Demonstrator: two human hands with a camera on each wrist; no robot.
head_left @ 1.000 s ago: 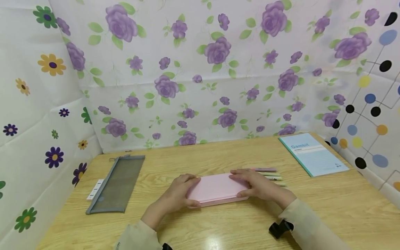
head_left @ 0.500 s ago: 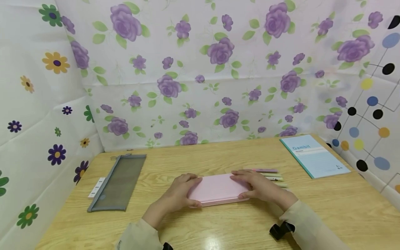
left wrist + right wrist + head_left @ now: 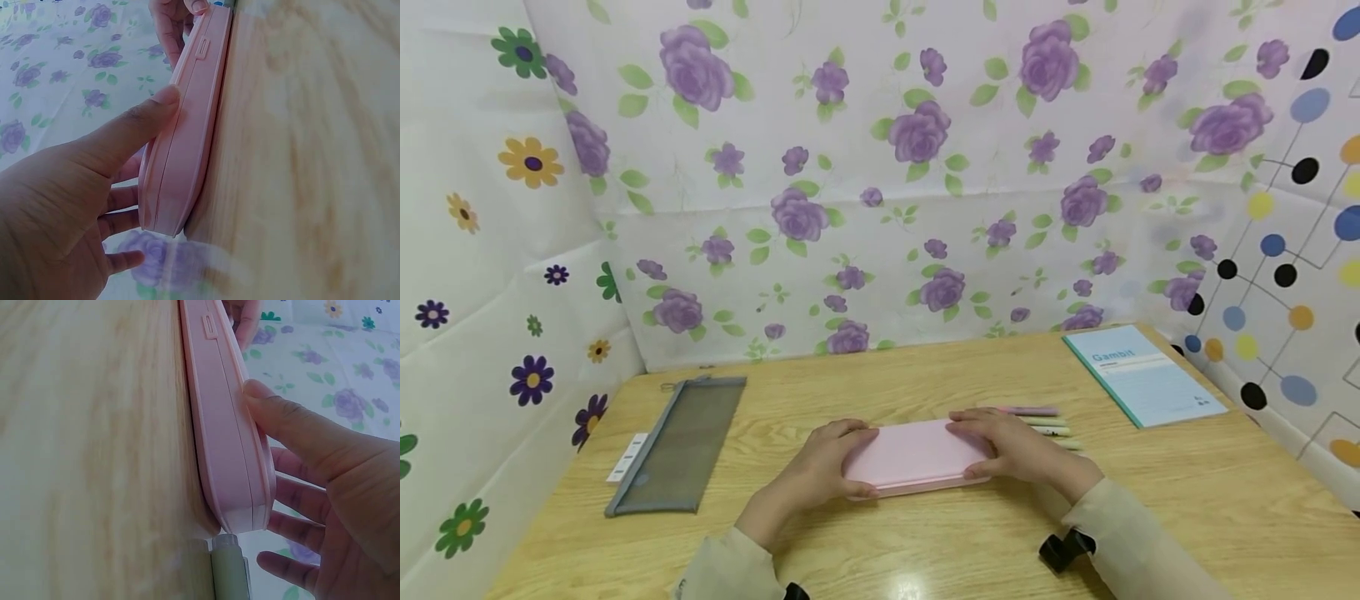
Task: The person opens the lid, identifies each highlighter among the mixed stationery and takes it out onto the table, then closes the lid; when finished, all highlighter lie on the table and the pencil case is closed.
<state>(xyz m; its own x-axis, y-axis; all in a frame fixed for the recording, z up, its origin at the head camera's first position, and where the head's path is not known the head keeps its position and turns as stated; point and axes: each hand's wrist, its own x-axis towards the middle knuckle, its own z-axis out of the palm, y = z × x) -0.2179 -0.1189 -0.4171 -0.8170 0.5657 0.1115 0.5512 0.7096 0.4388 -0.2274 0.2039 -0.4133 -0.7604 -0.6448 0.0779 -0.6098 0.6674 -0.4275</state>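
Note:
A pink pencil case (image 3: 913, 457) with its lid down lies flat on the wooden table. My left hand (image 3: 822, 465) grips its left end, thumb at the near edge and fingers over the far side. At the opposite end my right hand (image 3: 1018, 448) holds it the same way. In the left wrist view, the left thumb presses the lid's edge on the case (image 3: 187, 134), and a small latch shows on its front. The right wrist view has the right thumb on the lid edge too, with a pale green pen (image 3: 229, 569) close by the case's end.
Several pens (image 3: 1054, 431) lie right of the case, partly hidden by my right hand. A blue notebook (image 3: 1150, 379) is at the back right. On the left lies a grey mesh zip pouch (image 3: 688, 450) with a white tag. Patterned cloth walls surround the table.
The head view shifts slightly. Both hands keep their hold on the pencil case, which stays in place on the table.

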